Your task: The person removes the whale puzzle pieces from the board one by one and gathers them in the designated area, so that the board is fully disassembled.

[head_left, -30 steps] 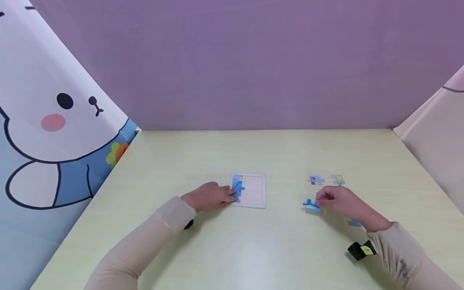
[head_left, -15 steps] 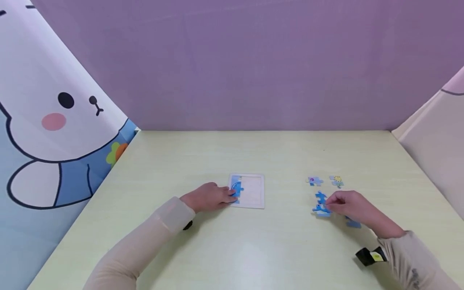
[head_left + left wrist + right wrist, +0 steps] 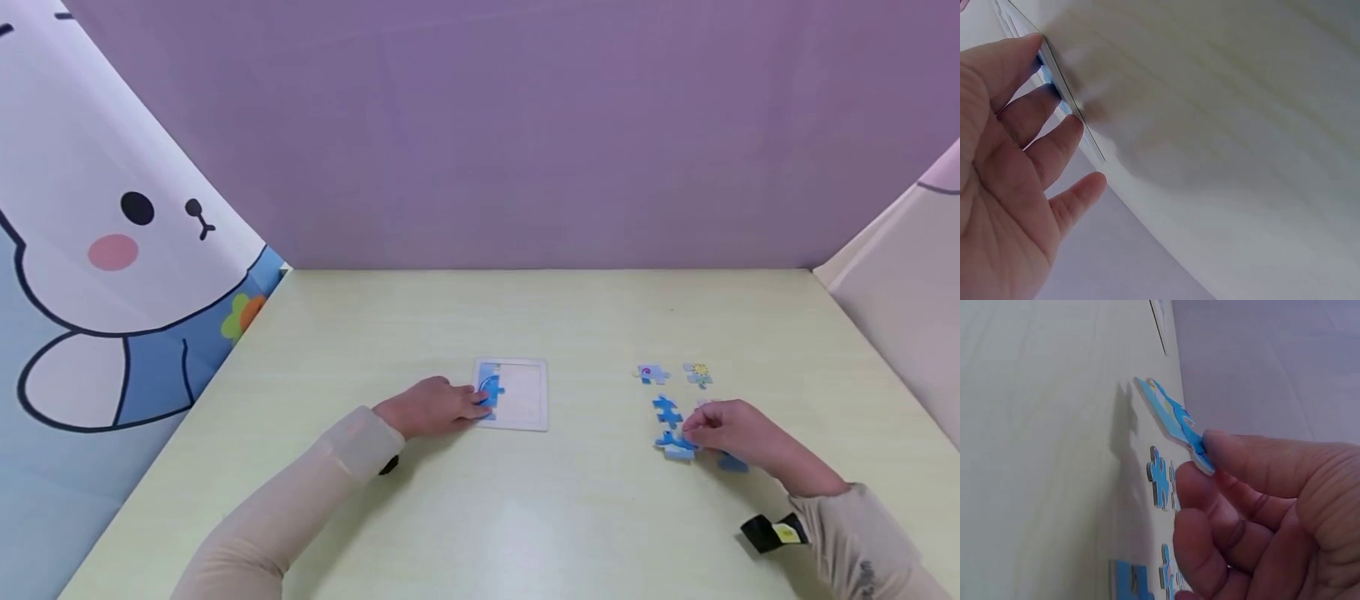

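Note:
My left hand [image 3: 435,408] rests its fingertips on the left side of a square puzzle frame [image 3: 534,425]. Blue puzzle pieces [image 3: 491,385] fill the frame's left strip, partly hidden under the fingers; the rest of its inside shows bare board. In the left wrist view the fingers [image 3: 1054,150] lie along the frame's edge, slightly bent. Between thumb and index finger, my right hand [image 3: 731,429] pinches a light-and-dark-blue puzzle piece [image 3: 1169,415], held tilted over the table. Just behind it in the head view lies another blue piece [image 3: 666,410].
Farther back lie a piece with a purple swirl [image 3: 651,373] and one with a yellow sun [image 3: 699,373]. Another blue piece [image 3: 732,463] sits partly under the right hand. A purple backdrop [image 3: 525,150] rises behind the table [image 3: 375,325].
My right hand has moved right and a little nearer with the pinched puzzle piece, uncovering the blue piece behind it. The left hand and frame stay put.

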{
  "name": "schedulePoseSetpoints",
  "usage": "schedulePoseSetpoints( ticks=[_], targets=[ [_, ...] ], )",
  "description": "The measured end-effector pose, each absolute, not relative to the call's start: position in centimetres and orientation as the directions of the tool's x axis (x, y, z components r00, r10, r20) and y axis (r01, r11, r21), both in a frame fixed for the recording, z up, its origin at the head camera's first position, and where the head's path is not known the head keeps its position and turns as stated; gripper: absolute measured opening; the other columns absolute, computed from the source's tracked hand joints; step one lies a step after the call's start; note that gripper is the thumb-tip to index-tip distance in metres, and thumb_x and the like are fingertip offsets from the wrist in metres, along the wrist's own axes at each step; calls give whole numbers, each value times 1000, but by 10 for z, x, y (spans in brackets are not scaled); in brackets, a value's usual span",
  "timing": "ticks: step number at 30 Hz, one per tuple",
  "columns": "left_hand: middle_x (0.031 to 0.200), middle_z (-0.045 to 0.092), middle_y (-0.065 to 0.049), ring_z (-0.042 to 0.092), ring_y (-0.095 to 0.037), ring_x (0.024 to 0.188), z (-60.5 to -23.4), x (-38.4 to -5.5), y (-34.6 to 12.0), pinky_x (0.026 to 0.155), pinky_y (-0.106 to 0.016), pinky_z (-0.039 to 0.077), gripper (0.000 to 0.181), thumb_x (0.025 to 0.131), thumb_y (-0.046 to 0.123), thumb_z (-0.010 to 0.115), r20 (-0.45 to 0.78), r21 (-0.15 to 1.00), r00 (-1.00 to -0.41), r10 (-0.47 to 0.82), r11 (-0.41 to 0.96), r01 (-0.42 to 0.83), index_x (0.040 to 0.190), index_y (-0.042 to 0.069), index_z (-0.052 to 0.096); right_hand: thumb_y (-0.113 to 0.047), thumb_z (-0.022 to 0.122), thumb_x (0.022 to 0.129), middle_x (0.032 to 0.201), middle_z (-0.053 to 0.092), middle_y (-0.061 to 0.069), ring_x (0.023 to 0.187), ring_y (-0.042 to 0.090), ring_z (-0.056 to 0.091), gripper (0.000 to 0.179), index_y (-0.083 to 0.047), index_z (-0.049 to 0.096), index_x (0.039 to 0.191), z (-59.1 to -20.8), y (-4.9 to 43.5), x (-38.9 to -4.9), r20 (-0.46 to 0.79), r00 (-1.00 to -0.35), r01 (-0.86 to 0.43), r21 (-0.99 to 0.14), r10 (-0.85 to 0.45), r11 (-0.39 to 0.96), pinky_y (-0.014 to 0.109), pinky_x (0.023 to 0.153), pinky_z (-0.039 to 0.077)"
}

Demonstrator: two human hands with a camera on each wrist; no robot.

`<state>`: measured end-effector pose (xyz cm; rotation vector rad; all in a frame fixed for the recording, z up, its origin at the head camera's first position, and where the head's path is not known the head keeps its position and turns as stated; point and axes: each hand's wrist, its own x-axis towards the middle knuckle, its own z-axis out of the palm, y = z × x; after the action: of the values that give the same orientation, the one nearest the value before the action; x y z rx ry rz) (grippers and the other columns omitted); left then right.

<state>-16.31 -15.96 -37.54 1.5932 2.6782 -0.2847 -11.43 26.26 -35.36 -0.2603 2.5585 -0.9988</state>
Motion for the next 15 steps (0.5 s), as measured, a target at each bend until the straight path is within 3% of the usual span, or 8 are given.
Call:
schedulePoseSetpoints(
  ticks=[3, 8, 15],
  targets=[
    [123, 64, -5, 67, -17, 100, -376, -164, -159, 49, -20, 33, 31, 94, 22, 63, -94, -145, -474, 875, 459, 876, 124, 18, 67, -11, 62, 92, 74, 56, 1, 67, 17, 51, 14, 2, 67, 92, -355, 265, -115, -314, -903, -2, -678, -293, 735, 28, 61, 44],
    [124, 64, -5, 62, -16, 110, -375, -163, -157, 52, -20, 39, 31, 94, 23, 63, -102, -142, -470, 877, 455, 879, 124, 18, 67, -9, 61, 92, 71, 54, 2, 67, 18, 51, 12, 2, 67, 92, -356, 268, -114, -369, -887, 53, -677, -276, 734, 28, 62, 43],
    [125, 63, -4, 61, -16, 112, -374, -162, -158, 55, -21, 43, 32, 94, 24, 62, -115, -141, -493, 862, 477, 867, 126, 18, 66, -9, 60, 91, 68, 52, 2, 66, 19, 49, 11, 1, 66, 91, -357, 266, -116, -373, -885, 49, -668, -278, 742, 30, 62, 40]
  ],
)
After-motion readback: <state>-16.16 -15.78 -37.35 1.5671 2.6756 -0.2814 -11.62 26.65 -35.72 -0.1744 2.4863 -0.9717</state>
